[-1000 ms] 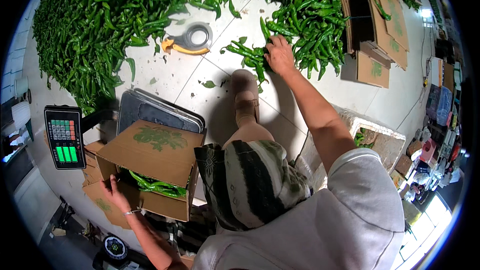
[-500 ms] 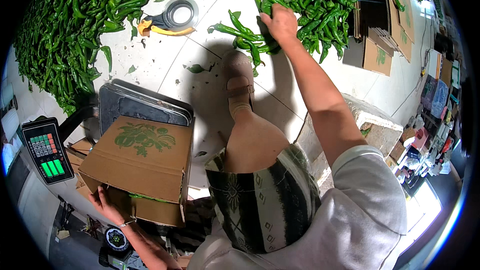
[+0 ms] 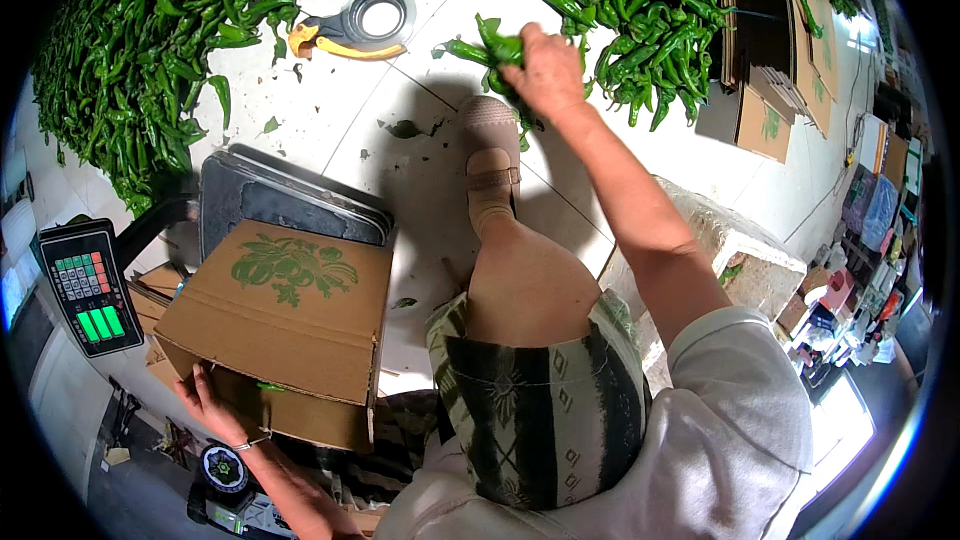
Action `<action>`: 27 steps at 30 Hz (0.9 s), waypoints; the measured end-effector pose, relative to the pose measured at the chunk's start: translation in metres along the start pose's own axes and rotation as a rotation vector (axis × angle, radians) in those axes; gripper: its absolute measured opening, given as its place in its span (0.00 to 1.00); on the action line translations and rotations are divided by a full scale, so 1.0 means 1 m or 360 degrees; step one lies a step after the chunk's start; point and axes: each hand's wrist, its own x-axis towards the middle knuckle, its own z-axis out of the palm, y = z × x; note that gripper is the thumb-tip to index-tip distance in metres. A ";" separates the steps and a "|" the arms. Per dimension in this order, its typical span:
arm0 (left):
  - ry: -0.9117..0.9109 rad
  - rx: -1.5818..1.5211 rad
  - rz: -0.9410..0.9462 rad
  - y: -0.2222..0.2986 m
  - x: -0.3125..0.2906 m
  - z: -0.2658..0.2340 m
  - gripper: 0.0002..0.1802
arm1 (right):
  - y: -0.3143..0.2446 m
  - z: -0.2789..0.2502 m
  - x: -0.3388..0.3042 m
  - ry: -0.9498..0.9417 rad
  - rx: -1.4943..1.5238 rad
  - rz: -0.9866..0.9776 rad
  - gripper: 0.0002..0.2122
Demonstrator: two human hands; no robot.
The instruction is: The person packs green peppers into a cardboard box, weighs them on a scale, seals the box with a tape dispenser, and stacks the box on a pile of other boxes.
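Observation:
Above the floor, just beyond my shoe, my right hand (image 3: 550, 70) closes round a few long green peppers (image 3: 500, 45); their ends stick out to its left. My fingers hide part of the bunch. At the lower left, my left hand (image 3: 212, 408) grips the near left edge of a brown cardboard box (image 3: 290, 325) with a green vegetable print. The box rests on a black platform scale (image 3: 300, 202). Through the gap under its lid, a bit of green (image 3: 270, 386) shows inside.
A big heap of green peppers (image 3: 130, 50) covers the upper left; a smaller pile (image 3: 650, 25) lies beyond my right hand. A tape dispenser (image 3: 350, 28) sits between them. Folded cartons (image 3: 775, 105) stand at the right, a white foam box (image 3: 735, 240) nearer. The scale display (image 3: 92, 285) is lit.
My right hand has come away from the smaller pile, a little left and nearer, with peppers gathered in it. The gap under the box lid looks slightly wider. My left hand stays at the box.

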 end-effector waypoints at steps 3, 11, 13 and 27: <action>-0.0139 -0.0060 0.0042 -0.002 0.006 -0.002 0.17 | 0.000 0.042 -0.001 0.0200 0.0025 -0.0157 0.23; -0.0047 0.0035 0.0033 -0.015 0.012 -0.013 0.17 | -0.003 0.040 0.008 -0.0146 0.0119 0.0137 0.38; -0.0067 0.0020 0.0034 -0.017 0.014 -0.016 0.18 | 0.005 0.044 0.012 -0.0176 0.0201 0.0115 0.37; -0.0017 -0.0006 0.0006 -0.026 0.017 -0.020 0.20 | 0.029 0.059 -0.001 0.0311 0.0272 -0.0211 0.34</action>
